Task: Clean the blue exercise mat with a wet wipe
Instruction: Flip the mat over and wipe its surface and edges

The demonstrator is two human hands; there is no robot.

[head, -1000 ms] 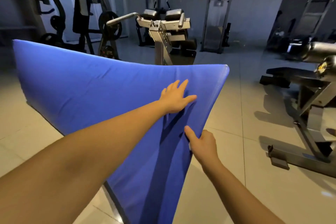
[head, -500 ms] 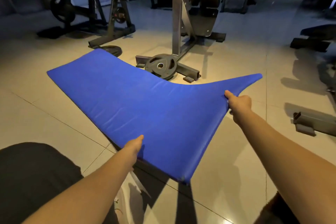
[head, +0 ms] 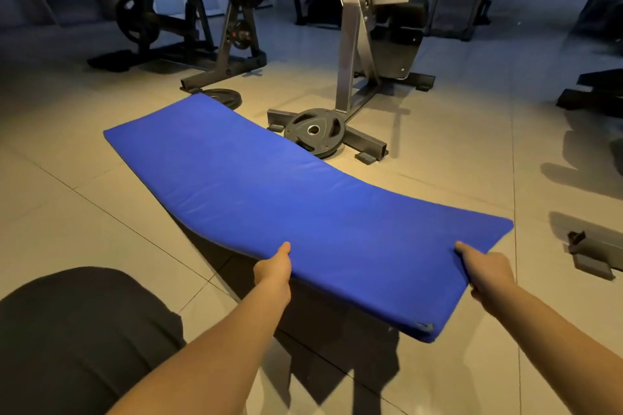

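The left hand [head: 273, 271] and the right hand [head: 488, 271] are curled over the near end of the blue exercise mat [head: 269, 185], thumbs on top. That end is held raised, while the far end is laid on the tiled floor [head: 67, 212], just beside a weight plate [head: 315, 131].

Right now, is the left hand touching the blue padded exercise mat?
Touching. The head view shows the left hand gripping the near edge of the blue padded exercise mat, thumb lying on its top surface.
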